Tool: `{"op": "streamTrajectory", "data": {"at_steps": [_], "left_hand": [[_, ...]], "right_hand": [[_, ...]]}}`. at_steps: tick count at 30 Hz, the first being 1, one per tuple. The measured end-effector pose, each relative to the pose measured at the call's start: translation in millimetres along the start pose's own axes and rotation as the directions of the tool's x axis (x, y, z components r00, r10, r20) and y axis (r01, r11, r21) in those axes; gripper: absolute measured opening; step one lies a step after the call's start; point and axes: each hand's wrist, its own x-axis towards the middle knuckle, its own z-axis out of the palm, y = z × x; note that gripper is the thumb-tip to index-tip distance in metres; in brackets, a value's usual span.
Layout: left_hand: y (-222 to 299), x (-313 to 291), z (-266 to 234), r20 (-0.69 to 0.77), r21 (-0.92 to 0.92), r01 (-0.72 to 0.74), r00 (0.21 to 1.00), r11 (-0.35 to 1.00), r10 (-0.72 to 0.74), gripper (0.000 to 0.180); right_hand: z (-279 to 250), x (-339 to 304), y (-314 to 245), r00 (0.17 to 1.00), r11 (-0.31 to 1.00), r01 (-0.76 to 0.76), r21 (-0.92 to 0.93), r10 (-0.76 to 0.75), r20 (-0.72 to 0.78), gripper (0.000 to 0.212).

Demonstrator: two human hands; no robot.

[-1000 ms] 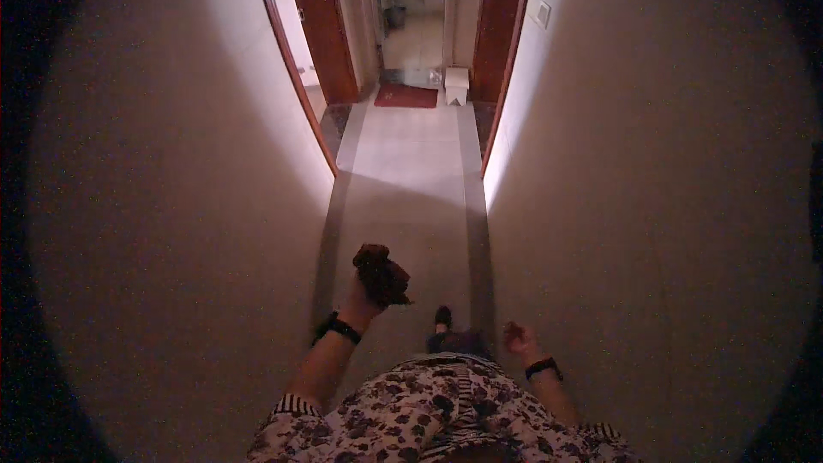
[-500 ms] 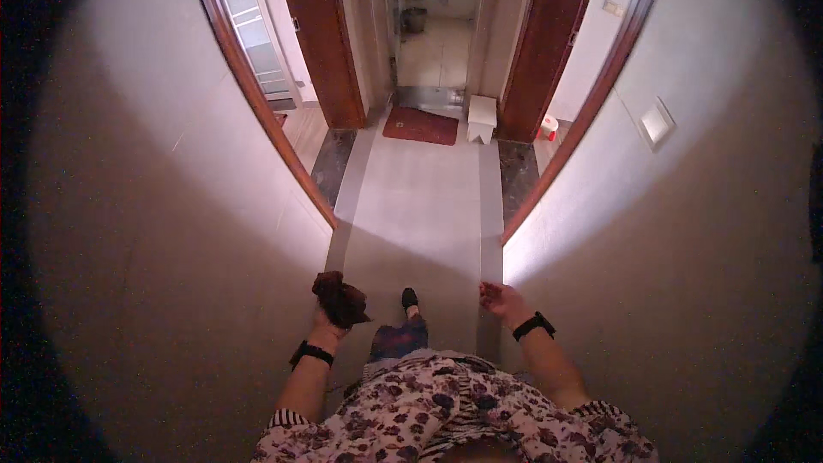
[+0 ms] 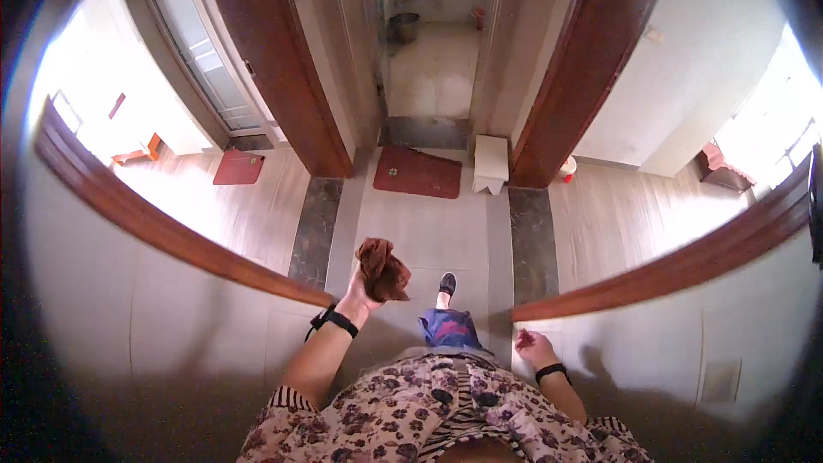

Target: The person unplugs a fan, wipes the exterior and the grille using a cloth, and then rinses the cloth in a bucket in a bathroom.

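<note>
A crumpled brown cloth (image 3: 383, 273) is bunched in my left hand (image 3: 358, 290), which is closed around it ahead of my body. The cloth hides most of those fingers. My right hand (image 3: 536, 350) hangs at my right side near the lower end of the right door frame. Its fingers are loosely curled and apart, and I make out nothing held in them. Dark bands circle both wrists. One shoe (image 3: 447, 284) steps forward on the tiled floor (image 3: 424, 231) between my hands.
A red mat (image 3: 417, 173) lies before the doorway ahead, beside a white stool (image 3: 491, 163). Beyond stands a dark bucket (image 3: 403, 27). Doorways open left and right, with dark stone thresholds (image 3: 315, 227). Another red mat (image 3: 238, 168) lies in the left room.
I have moved forward along the corridor; the mat, stool and side doorways appear nearer, and more of both rooms shows. My left hand, still gripping the cloth, is farther forward and more central.
</note>
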Motion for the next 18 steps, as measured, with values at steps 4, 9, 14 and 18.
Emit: {"op": "streamTrajectory", "data": {"at_steps": [4, 9, 14, 18], "left_hand": [[14.1, -3.4, 4.8, 0.079, -0.060, 0.031, 0.997, 0.998, -0.026, 0.029], [38.5, -13.5, 2.1, -0.061, -0.044, -0.060, 0.996, 0.997, 0.057, 0.032], [48.2, -19.6, 8.7, -0.048, 0.027, -0.057, 0.997, 0.998, 0.059, 0.035], [63.8, -2.9, 11.6, 0.017, -0.001, -0.110, 0.994, 0.994, 0.110, 0.039]], "right_hand": [[43.4, 14.7, -10.5, 0.995, 0.997, 0.074, 0.002, -0.074, 0.067, 0.012], [157.9, 52.3, -22.0, 0.949, 0.959, 0.096, -0.265, -0.008, 0.314, 0.013], [251.2, 60.7, 11.2, 0.921, 0.932, 0.015, -0.362, 0.129, 0.369, 0.017], [304.6, 39.6, 41.6, 0.885, 0.933, -0.053, -0.356, 0.209, 0.415, 0.014]]}}
